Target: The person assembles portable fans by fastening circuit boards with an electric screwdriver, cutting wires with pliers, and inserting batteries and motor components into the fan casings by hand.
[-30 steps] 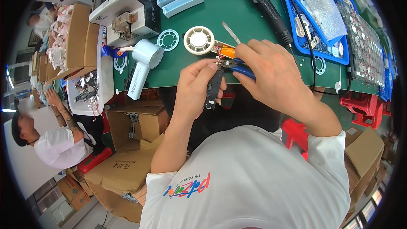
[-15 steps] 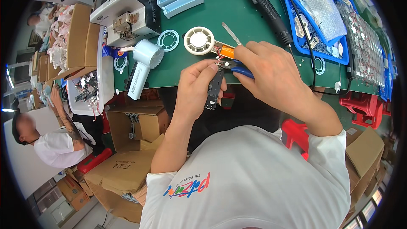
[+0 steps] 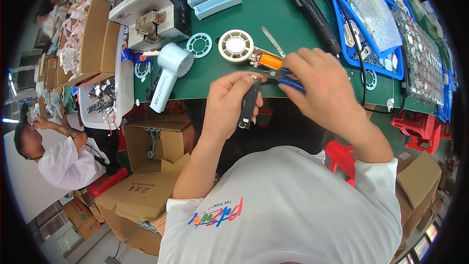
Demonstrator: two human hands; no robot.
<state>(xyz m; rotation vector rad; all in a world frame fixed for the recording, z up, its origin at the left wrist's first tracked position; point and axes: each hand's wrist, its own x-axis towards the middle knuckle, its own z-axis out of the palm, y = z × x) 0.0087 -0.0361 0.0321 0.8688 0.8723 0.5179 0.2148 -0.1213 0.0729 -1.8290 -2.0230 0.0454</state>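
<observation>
My left hand (image 3: 224, 102) grips a narrow black circuit board (image 3: 249, 103), held upright between thumb and fingers just off the table's near edge. In my right hand (image 3: 322, 78) is a pair of blue-handled cutting pliers (image 3: 292, 83). Their metal jaws point left, a little to the right of the board's top end and seemingly apart from it. Just beyond both hands lies a white round fan head (image 3: 236, 45) with an orange battery (image 3: 270, 60) at its lower right. A thin metal blade-like strip (image 3: 273, 42) rests beside the battery.
On the green table (image 3: 293, 34) lie a light-blue handheld fan (image 3: 168, 76), a light-blue ring grille (image 3: 199, 45) and a black electric screwdriver (image 3: 312, 14). A metal machine (image 3: 149, 22) stands left. Blue parts trays (image 3: 364, 61) sit right. Another person (image 3: 63, 159) sits at far left.
My right hand and the pliers have moved right, away from the board's top end. The board stays in my left hand. The view has shifted slightly.
</observation>
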